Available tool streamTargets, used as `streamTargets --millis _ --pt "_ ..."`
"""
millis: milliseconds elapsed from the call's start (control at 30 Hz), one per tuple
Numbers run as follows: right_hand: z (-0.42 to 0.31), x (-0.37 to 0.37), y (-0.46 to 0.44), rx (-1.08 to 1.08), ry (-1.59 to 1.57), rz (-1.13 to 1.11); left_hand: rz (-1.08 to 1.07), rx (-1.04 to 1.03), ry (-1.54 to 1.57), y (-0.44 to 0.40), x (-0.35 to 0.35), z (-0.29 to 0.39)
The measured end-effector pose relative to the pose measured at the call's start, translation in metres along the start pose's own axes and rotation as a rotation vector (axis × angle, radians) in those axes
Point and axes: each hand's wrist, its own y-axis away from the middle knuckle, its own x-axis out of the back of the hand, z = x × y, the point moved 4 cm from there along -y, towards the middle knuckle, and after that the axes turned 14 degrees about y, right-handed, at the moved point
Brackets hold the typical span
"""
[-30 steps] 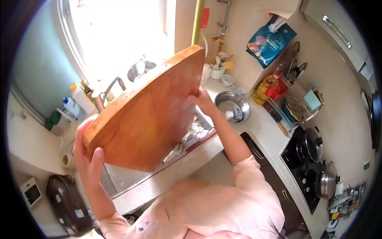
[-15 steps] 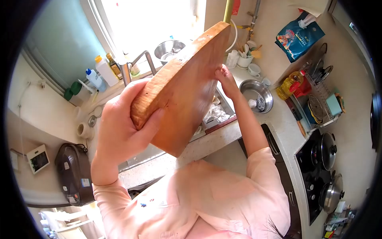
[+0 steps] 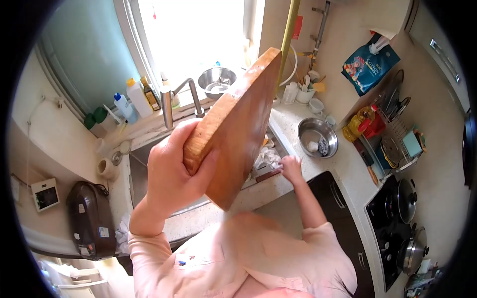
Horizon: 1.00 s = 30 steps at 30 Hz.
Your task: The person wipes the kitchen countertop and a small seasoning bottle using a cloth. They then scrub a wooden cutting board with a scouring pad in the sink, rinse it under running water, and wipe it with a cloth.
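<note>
A thick wooden cutting board is raised over the sink, tilted up on edge. My left hand is closed round its near left corner, thumb on the broad face and fingers over the far side. My right hand is off the board, low at the right end of the sink. Its fingers are closed beside crumpled white plastic and a dark red strip. What they pinch, if anything, is too small to make out. The board hides part of the sink.
A steel faucet stands behind the board. One metal bowl sits by the window; another metal bowl with scrubbers is on the counter at right. Bottles line the sill. A dish rack and stove are further right.
My right hand has let go of the board's far side and dropped to the sink's right end. My left hand still holds the board, which now appears lower and steeper.
</note>
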Motion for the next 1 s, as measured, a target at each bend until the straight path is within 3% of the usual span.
streamTargets --millis 33,133,200,267,333,400,500,600,633,667,700,767,800,833,900,933,967,1000 --pt "-0.004 -0.003 0.005 -0.008 -0.186 0.121 0.001 -0.004 0.002 0.000 0.000 -0.002" --pt "-0.006 -0.031 0.010 -0.208 -1.039 -0.021 0.022 -0.013 0.035 -0.001 0.001 -0.004" --pt "-0.017 0.025 0.024 -0.301 -0.562 0.257 0.024 -0.025 0.006 0.000 0.002 -0.005" --pt "-0.010 0.012 0.033 -0.502 -0.718 0.250 0.012 -0.049 0.011 -0.001 0.001 -0.003" --pt "-0.007 0.002 0.043 -0.530 -0.785 0.309 0.028 -0.056 0.054 -0.001 -0.002 -0.002" --pt "-0.007 -0.005 0.056 -0.551 -0.737 0.079 0.046 -0.053 0.098 0.000 -0.003 -0.005" --pt "0.003 -0.067 0.080 -0.296 -0.549 -0.173 0.102 -0.059 0.110 0.001 -0.006 -0.004" --pt "0.001 -0.044 0.088 0.067 -0.522 -0.284 0.159 0.033 0.104 0.005 -0.007 -0.001" --pt "0.014 -0.034 0.082 -0.087 -0.706 -0.416 0.173 0.060 0.114 0.005 -0.008 0.000" --pt "0.033 -0.018 0.068 -0.120 -0.829 -0.394 0.188 0.084 0.121 0.005 -0.009 0.002" --pt "0.053 0.012 0.052 -0.239 -0.909 -0.327 0.206 0.145 0.154 0.007 -0.011 0.002" --pt "0.120 0.069 0.007 -0.196 -0.757 0.182 0.278 0.213 0.140 0.010 -0.013 0.007" --pt "0.141 0.122 -0.007 -0.337 -0.857 0.394 0.314 0.247 0.136 0.012 -0.015 0.010" --pt "0.184 0.150 -0.031 -0.319 -0.834 0.536 0.293 0.242 0.133 0.012 -0.017 0.010" --pt "0.250 0.231 -0.071 -0.353 -0.474 0.911 0.258 0.233 0.124 0.014 -0.013 0.005" --pt "0.281 0.263 -0.090 -0.331 -0.439 1.064 0.255 0.197 0.111 0.015 -0.012 0.003" --pt "0.322 0.282 -0.117 -0.388 -0.429 1.094 0.253 0.161 0.099 0.018 -0.011 -0.002" --pt "0.341 0.312 -0.131 -0.459 -0.220 1.210 0.250 0.125 0.088 0.020 -0.010 -0.005"
